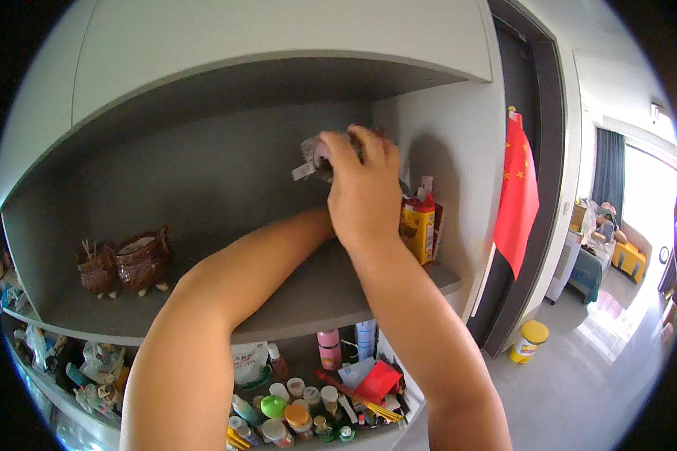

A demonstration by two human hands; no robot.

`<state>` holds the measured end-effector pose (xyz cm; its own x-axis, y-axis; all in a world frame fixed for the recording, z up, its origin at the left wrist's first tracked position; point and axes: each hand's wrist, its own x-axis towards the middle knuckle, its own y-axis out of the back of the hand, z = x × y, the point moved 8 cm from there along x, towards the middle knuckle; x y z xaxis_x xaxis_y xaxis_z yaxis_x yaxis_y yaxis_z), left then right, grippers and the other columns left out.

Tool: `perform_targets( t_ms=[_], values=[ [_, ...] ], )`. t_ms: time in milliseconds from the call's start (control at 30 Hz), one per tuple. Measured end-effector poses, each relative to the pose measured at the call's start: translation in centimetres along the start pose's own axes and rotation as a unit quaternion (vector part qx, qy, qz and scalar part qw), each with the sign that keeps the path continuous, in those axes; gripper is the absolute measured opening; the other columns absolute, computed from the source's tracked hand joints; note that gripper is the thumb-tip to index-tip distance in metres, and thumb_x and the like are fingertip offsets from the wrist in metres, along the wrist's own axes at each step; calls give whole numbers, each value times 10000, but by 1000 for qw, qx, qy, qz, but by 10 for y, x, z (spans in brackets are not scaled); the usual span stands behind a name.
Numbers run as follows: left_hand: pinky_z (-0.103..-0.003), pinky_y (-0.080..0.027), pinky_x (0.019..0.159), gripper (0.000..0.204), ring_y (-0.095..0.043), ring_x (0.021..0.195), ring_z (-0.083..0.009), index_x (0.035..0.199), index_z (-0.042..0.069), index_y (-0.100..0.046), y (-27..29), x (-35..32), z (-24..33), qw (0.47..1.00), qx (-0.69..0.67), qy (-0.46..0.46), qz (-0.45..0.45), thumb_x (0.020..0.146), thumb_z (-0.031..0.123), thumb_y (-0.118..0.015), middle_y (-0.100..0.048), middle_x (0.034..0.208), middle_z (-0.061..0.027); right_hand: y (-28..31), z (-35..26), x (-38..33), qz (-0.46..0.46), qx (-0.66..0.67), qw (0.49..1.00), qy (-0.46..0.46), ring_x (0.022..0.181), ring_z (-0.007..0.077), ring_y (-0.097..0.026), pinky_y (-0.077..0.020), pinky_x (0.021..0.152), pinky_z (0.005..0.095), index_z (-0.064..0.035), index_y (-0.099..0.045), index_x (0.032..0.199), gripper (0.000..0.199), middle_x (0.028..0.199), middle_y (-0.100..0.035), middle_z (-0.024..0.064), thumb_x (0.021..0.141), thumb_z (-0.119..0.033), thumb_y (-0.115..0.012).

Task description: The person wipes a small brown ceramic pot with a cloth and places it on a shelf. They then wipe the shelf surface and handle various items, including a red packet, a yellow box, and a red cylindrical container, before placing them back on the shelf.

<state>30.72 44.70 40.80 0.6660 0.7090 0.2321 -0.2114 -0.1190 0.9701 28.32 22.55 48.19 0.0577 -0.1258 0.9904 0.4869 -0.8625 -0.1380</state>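
My right hand (pixel 365 188) is raised inside the grey open shelf (pixel 226 150), its fingers curled round a small greyish crumpled item (pixel 308 154) with a pale tag-like end. What kind of item it is does not show clearly. My left forearm (pixel 233 278) reaches in across the shelf board, and my left hand is hidden behind my right hand and wrist. Just right of my right wrist stands a yellow and red packet (pixel 417 225), against the shelf's side wall.
Two brown glazed pots (pixel 141 261) stand at the shelf's left. On the lower shelf are several bottles and jars (pixel 297 417), a pink bottle (pixel 329 349) and a red packet (pixel 378 382). Right of the cabinet hang a red flag (pixel 517 195) and, on the floor, stands a yellow-lidded bucket (pixel 529 342).
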Motion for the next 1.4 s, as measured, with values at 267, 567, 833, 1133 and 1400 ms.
perform_targets(
  t_ms=[267,567,833,1133,1400],
  values=[
    [-394,-477,917,565,-595,1125,-290,1217,75,-613,-12,3,6,999,-36,-2,0,752,367,-745,-625,1206,-158,-3,13,-1,-60,-20,997,-46,1162,397,-468,-538,843,439,-140,-580,1158,356,1252,-514,161,811,-62,-589],
    [-385,-476,922,589,-594,1129,-284,1227,65,-604,-15,-3,7,994,-108,-19,24,727,331,-767,-626,1204,-161,-2,25,-3,-53,-31,996,-67,1168,404,-463,-512,887,462,-146,-578,1161,376,1254,-513,162,804,-26,-575],
    [-374,-478,924,620,-594,1133,-279,1237,52,-594,21,-98,-20,967,-222,100,75,691,268,-793,-626,1201,-166,-4,29,-1,-27,16,998,-58,1119,401,-509,-461,928,474,-164,-632,1140,325,1200,-574,173,842,-49,-575],
    [-361,-515,695,495,-652,873,-268,1086,-40,-623,59,-257,-35,909,-331,203,150,671,172,-791,-656,983,-180,-11,47,4,-32,76,996,-32,977,407,-579,-461,843,465,-123,-651,1112,265,1064,-631,186,855,-68,-618],
    [-353,-503,634,398,-658,763,-240,997,-35,-661,64,-305,-63,897,-334,210,198,694,192,-781,-674,911,-178,-16,33,28,-72,67,994,-43,957,398,-613,-485,836,439,-94,-662,1101,270,1038,-651,202,841,-33,-619]
  ],
)
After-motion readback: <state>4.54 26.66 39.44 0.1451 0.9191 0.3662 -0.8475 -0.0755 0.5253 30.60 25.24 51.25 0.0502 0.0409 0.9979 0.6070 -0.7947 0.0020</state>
